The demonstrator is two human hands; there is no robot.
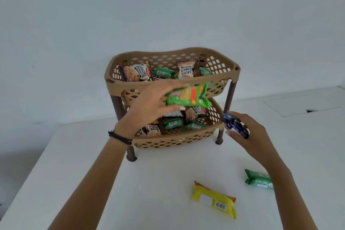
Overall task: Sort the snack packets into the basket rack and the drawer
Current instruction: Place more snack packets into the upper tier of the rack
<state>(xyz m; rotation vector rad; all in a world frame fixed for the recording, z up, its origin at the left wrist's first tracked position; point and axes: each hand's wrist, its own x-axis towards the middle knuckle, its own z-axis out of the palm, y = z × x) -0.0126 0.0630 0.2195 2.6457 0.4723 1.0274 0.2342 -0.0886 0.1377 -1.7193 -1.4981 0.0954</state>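
Observation:
A tan two-tier basket rack [214,82] on dark legs stands on the white table. Its top tier holds salted peanut packets [137,73] and green packets [163,72]; the lower tier [186,141] holds several more of both kinds. My left hand [151,106] grips a green biscuit packet [188,96] in front of the gap between the tiers. My right hand [248,136] holds a dark blue packet [235,126] beside the rack's right front leg. A yellow packet [214,199] and a green packet [258,179] lie on the table.
The white table [158,192] meets a white wall behind the rack. At the far right a flat white panel [302,102] with a small dark notch lies flush in the surface. The table's left edge runs diagonally at the lower left.

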